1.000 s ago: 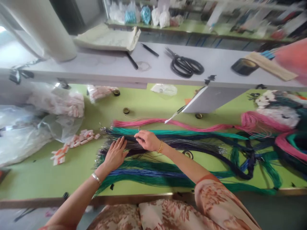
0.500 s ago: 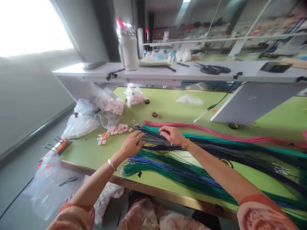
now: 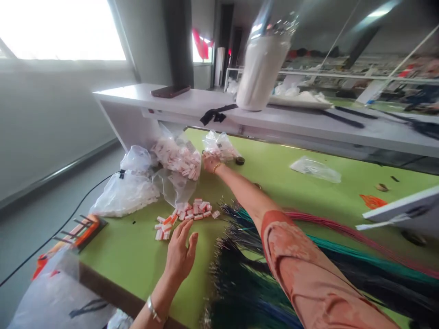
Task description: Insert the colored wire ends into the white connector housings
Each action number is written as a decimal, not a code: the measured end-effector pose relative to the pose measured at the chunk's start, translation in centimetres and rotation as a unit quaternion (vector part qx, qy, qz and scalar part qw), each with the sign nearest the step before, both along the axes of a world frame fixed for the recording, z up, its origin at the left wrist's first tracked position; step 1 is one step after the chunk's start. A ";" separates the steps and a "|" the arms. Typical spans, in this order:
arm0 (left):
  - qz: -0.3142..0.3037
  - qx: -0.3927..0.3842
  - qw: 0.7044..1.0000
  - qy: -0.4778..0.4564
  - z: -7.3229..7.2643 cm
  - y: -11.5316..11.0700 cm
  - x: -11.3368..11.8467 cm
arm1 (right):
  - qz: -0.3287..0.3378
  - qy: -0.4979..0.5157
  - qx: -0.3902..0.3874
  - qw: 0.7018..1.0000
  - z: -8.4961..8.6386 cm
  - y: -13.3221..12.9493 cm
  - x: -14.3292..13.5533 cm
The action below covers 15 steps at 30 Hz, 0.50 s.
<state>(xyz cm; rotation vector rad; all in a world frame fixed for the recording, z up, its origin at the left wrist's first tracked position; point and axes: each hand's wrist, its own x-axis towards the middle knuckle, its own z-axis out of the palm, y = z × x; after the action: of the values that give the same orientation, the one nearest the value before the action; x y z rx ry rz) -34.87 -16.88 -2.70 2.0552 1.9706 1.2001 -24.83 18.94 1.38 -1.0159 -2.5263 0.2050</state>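
My left hand (image 3: pixel 181 251) hovers over the green table, fingers stretched and thumb apart, holding nothing. Just beyond its fingertips lies a loose pile of small white-and-orange connector housings (image 3: pixel 199 209). Farther back, my right hand (image 3: pixel 211 161) reaches in between a large clear bag of the same housings (image 3: pixel 178 157) and a smaller clear bag (image 3: pixel 221 145). Its fingers are curled, with a small dark bit at the tips; what they grip is hard to make out. Bundles of dark and green wires (image 3: pixel 236 274) lie under and beside my right arm.
A knotted white plastic bag (image 3: pixel 126 194) and an orange pronged tool (image 3: pixel 87 230) are at the left. Rolls of black tape (image 3: pixel 240 161) rest on the table. A raised shelf (image 3: pixel 295 119) holds a white jar (image 3: pixel 260 73) and a phone (image 3: pixel 170 92).
My right hand has moved from above the wires to the bags at the back. My left hand has come away from the wires toward the loose housings. The view has turned left.
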 end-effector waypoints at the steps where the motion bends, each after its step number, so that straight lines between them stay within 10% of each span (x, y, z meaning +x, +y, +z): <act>1: 0.002 0.003 1.000 0.003 0.2 -0.1 0.0 | -0.022 -0.022 -0.003 1.000 -0.2 1.7 -0.8; 8: -0.032 0.080 0.996 0.040 1.8 -0.5 0.2 | -0.136 -0.270 0.006 0.953 -2.6 6.0 -2.3; 15: -0.043 0.114 0.992 0.040 2.4 -0.6 0.4 | -0.114 -0.195 0.004 0.974 -3.1 -2.0 -0.7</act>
<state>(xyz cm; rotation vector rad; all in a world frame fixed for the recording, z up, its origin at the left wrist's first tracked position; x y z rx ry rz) -34.47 -17.46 -0.33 2.3020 1.8315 1.4032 -25.55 16.96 -1.76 -1.4522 -2.7125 -0.0820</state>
